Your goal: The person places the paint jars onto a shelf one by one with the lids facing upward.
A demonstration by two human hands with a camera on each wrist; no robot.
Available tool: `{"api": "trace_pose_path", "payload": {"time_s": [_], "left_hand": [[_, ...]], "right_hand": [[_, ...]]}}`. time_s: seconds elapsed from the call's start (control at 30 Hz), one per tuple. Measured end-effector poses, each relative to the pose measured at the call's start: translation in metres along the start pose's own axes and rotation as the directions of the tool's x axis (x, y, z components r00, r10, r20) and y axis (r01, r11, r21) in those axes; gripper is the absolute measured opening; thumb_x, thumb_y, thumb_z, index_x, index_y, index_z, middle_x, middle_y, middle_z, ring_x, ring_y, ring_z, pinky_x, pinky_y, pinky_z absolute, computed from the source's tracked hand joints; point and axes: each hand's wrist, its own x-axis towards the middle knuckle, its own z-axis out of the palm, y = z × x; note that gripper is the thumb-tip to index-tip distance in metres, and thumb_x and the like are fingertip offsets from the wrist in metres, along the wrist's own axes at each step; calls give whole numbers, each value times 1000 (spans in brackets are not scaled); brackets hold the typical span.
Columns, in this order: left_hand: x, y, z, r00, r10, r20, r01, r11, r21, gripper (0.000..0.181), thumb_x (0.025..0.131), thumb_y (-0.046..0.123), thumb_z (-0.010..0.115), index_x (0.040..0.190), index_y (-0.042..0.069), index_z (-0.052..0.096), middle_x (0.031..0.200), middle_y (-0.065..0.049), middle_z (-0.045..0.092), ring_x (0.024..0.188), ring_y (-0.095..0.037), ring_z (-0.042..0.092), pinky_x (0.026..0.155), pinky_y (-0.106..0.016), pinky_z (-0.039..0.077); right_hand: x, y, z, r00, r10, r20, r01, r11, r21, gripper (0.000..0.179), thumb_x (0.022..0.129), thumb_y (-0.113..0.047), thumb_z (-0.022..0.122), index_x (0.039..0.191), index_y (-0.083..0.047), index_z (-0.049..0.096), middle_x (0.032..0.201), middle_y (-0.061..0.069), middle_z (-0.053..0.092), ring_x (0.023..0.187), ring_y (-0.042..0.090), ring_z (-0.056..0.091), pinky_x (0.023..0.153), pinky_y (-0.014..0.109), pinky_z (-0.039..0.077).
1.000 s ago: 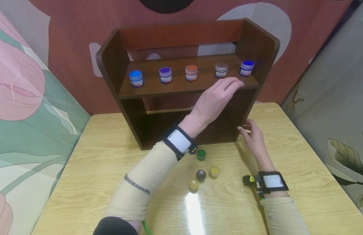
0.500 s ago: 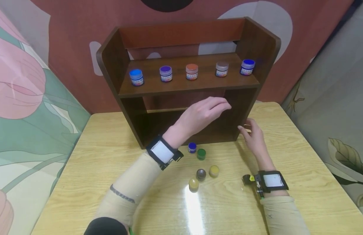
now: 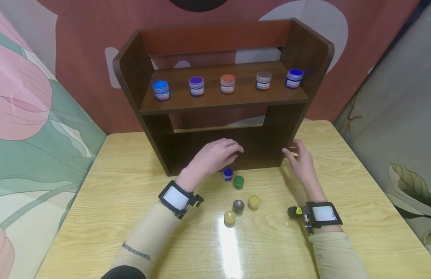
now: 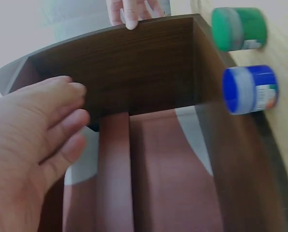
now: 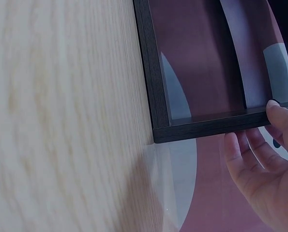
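Fingers [image 4: 68,145] on your left hand [image 3: 215,155] are hanging loosely bent and slightly parted, holding nothing, in front of the lower part of the brown shelf [image 3: 208,101]. The head view is hiding their undersides, and your left thumb is hard to make out. Just below that hand, a blue jar [image 3: 227,174] is standing on the desk [image 3: 117,201] by the shelf's front edge, with a green jar [image 3: 238,182] near it. Closer to you, a grey jar [image 3: 238,206] is sitting between two yellow jars [image 3: 253,202]; you are seeing mostly lids there, so their sides are hard to read.

Your right hand [image 3: 300,164] is gripping the shelf's right side board, thumb on one face and fingertips on the other. The head view is partly hiding those tips, while the right wrist view is showing the pinch plainly.

On the upper board, five jars are standing spaced in a row: light blue [image 3: 161,91], purple [image 3: 196,86], orange [image 3: 227,84], greyish brown [image 3: 263,81] and dark blue [image 3: 293,79]. Their label print is staying too small to read. The bottom edge is cutting off both your sleeves [image 3: 152,224], and the left wrist view is cropping your left hand.
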Motion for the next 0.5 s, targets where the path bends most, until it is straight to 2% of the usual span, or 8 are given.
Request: {"api": "trace_pose_path", "payload": {"time_s": [0.13, 0.3, 0.4, 0.5], "left_hand": [[-15, -3, 15, 994, -64, 89, 69, 996, -55, 31, 93, 13, 71, 123, 18, 67, 121, 1, 70, 112, -14, 66, 96, -24, 56], [-32, -3, 32, 963, -173, 207, 202, 970, -132, 38, 91, 2, 70, 127, 16, 67, 129, -4, 68, 121, -20, 63, 103, -31, 53], [-38, -4, 43, 956, -195, 218, 234, 956, -174, 40, 90, -4, 68, 126, 14, 67, 129, -6, 68, 122, -22, 63, 106, -34, 52], [-43, -4, 52, 957, -196, 212, 239, 950, -202, 42, 89, -8, 67, 124, 13, 68, 129, -5, 68, 122, -22, 63, 106, -33, 51]], "right_hand": [[0, 0, 1, 1000, -11, -11, 11, 1000, 6, 43, 104, -22, 53, 136, 6, 45, 132, 30, 55, 123, 47, 57, 98, 60, 51], [-1, -1, 1, 1000, -13, -15, 13, 1000, 4, 43, 104, -21, 53, 135, 6, 45, 131, 29, 56, 122, 45, 58, 97, 58, 51], [-1, -2, 1, 1000, -10, -12, 10, 1000, 0, 43, 104, -21, 53, 136, 6, 45, 132, 28, 56, 122, 44, 59, 97, 57, 51], [-1, -2, 1, 1000, -6, -11, 6, 1000, -4, 43, 104, -21, 54, 136, 6, 45, 132, 28, 56, 122, 44, 59, 97, 57, 51]]}}
